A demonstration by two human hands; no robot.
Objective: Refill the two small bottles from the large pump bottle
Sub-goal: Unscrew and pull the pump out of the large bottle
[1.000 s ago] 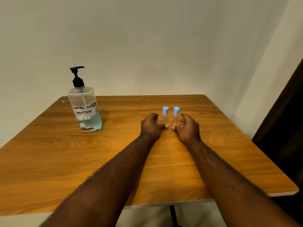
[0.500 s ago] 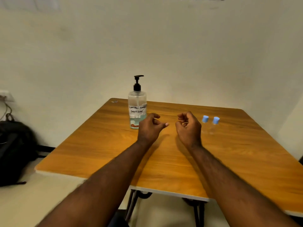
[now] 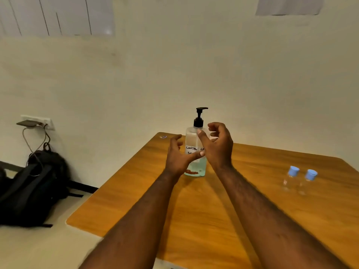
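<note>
**Both hands close in on the pump bottle**

Half a second back the hands hung loosely curled over mid-table, the pump bottle beyond them. Now the left hand (image 3: 177, 155) and right hand (image 3: 217, 146) have come up on either side of the pump bottle (image 3: 191, 137). The left thumb lies across the front of the label and the right thumb sits higher, near the shoulder. Neither grip has clamped: the fingers are spread and loosely bent, with nothing held. Whether the thumbs actually touch the plastic, I can't tell.

The pump bottle stands near the far-left corner of the table (image 3: 213, 214), close to the left edge. There's a broad stretch of bare wood to its right and on the near side under the forearms. Well apart to the right stand the two small bottles, the left small bottle (image 3: 290, 179) and the right small bottle (image 3: 308, 182), just beside each other.

The pump bottle's long axis is upright, with the black nozzle pointing right in the view. Both small bottles are upright too, blue caps on top. On the floor to the left, a black backpack (image 3: 33, 187) slumps against the wall.
</note>
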